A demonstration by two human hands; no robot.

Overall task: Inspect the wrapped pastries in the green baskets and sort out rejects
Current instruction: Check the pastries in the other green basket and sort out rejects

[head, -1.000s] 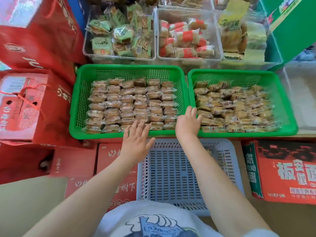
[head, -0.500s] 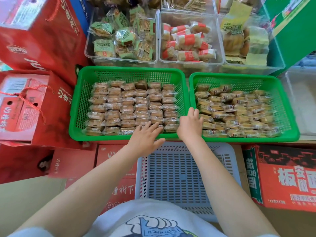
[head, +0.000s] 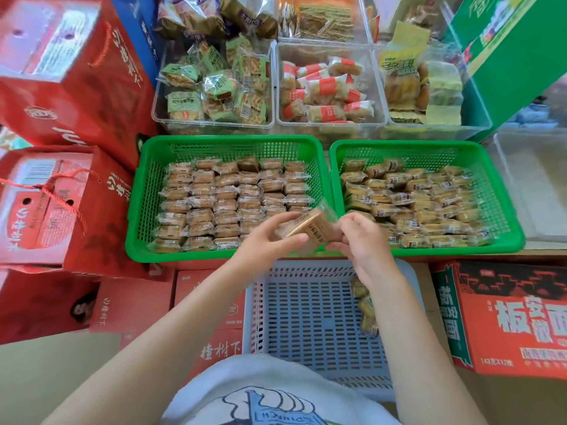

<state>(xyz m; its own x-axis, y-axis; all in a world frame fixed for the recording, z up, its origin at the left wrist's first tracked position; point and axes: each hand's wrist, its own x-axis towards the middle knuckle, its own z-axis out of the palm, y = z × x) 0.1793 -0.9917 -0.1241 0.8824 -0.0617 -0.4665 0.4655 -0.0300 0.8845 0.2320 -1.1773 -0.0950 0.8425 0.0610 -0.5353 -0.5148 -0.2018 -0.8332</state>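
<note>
Two green baskets stand side by side, the left basket (head: 144,191) with neat rows of wrapped pastries (head: 227,191), the right basket (head: 509,216) with a looser heap of pastries (head: 414,200). Both my hands hold one wrapped pastry (head: 310,228) above the front rims, between the baskets. My left hand (head: 270,237) grips its left end with fingers and thumb. My right hand (head: 362,237) pinches the wrapper at its right end. Below them sits a pale blue basket (head: 306,317) with a few wrapped pastries (head: 366,308) by its right wall, partly hidden by my right forearm.
Clear bins of green-wrapped snacks (head: 214,90), red-striped snacks (head: 325,93) and yellow-wrapped cakes (head: 423,90) stand behind the baskets. Red gift boxes (head: 61,204) crowd the left. A red noodle carton (head: 506,317) sits at the right, a green box (head: 506,50) at top right.
Both hands were reaching at the front of the left green basket. They have since lifted one wrapped pastry out and hold it between them above the rims.
</note>
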